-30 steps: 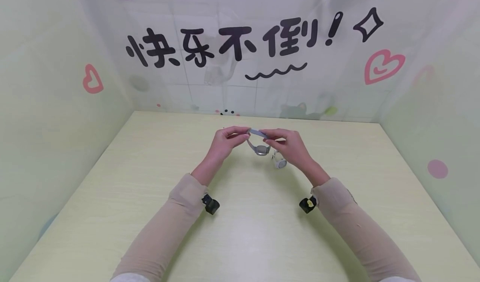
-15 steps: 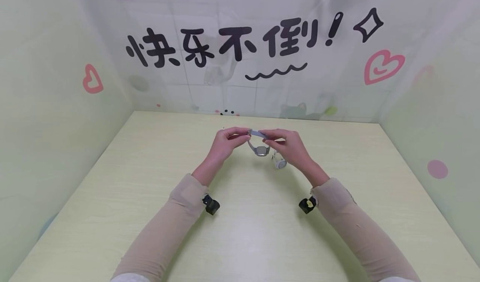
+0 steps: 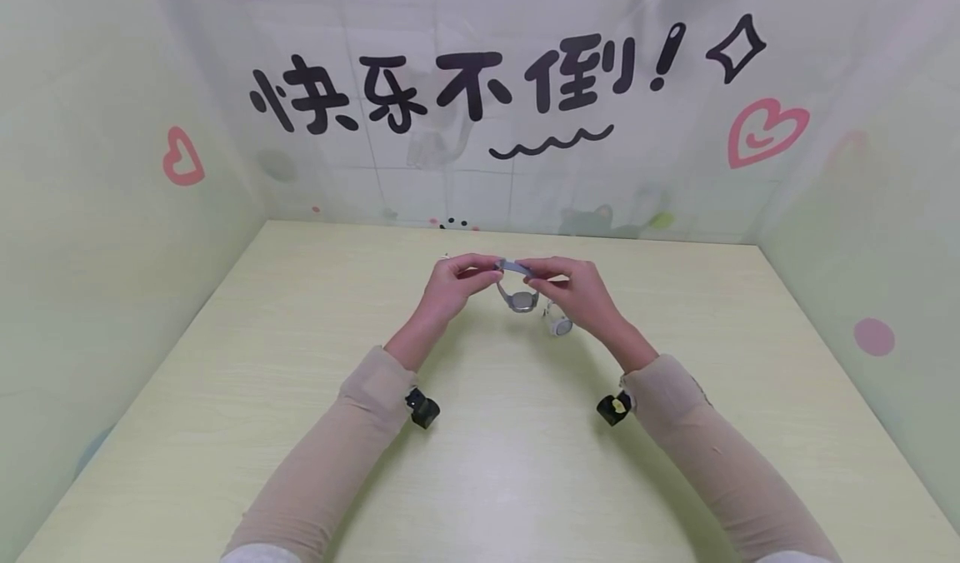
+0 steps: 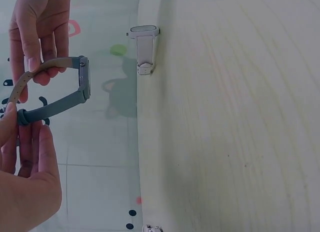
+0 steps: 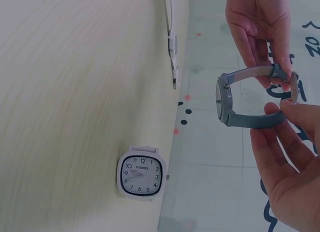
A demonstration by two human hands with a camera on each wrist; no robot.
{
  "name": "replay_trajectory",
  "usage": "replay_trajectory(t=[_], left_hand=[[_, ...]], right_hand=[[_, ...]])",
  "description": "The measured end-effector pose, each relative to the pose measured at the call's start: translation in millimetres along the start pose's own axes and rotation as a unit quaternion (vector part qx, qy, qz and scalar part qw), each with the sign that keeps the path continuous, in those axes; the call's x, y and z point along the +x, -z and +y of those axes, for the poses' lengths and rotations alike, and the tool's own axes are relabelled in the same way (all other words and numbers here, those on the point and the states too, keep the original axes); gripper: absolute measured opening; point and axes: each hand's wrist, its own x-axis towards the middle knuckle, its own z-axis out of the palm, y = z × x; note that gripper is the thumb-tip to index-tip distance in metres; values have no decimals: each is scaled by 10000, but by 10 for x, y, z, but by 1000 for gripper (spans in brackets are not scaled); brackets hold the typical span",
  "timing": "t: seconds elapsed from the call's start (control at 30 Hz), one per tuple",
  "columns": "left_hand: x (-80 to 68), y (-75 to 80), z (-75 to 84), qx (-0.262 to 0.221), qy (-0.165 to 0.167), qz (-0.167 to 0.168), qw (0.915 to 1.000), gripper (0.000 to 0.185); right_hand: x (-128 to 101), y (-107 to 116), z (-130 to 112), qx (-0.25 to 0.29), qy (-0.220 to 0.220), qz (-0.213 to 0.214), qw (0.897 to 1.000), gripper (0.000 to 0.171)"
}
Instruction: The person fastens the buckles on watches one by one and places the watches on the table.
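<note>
A grey-blue wristwatch (image 3: 522, 301) hangs above the table between both hands, its strap bent into a loop and its case lowest. My left hand (image 3: 448, 286) pinches the strap near a keeper loop, between thumb and fingers. From the other side my right hand (image 3: 576, 288) pinches the strap too, thumb and fingers on it. In the right wrist view the watch case (image 5: 224, 100) is seen edge-on, with the strap (image 5: 256, 121) running to the fingertips. Fingers partly hide where the strap ends meet.
A white watch with a square dial (image 5: 142, 175) stands on the table below my right hand. Another white watch (image 5: 172, 42) lies farther left, mostly hidden behind my left hand in the head view. The table's back edge meets a printed wall sheet (image 3: 465, 184).
Both hands keep nearly the same place and hold on the strap. The watch case has shifted very slightly left.
</note>
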Motion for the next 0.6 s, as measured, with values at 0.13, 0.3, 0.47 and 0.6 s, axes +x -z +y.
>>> replay_trajectory(t=[0.13, 0.3, 0.47, 0.6], left_hand=[[-5, -5, 16, 38, 15, 4, 10000, 31], [-6, -9, 16, 88, -1, 7, 10000, 30], [-3, -5, 5, 149, -77, -7, 9999, 29], [-4, -7, 1, 135, -102, -36, 9999, 29]], right_hand=[[8, 0, 12, -6, 2, 20, 10000, 31], [7, -3, 18, 12, 75, 36, 10000, 30], [6, -5, 13, 31, 130, 40, 9999, 30], [2, -8, 4, 63, 140, 27, 9999, 30]])
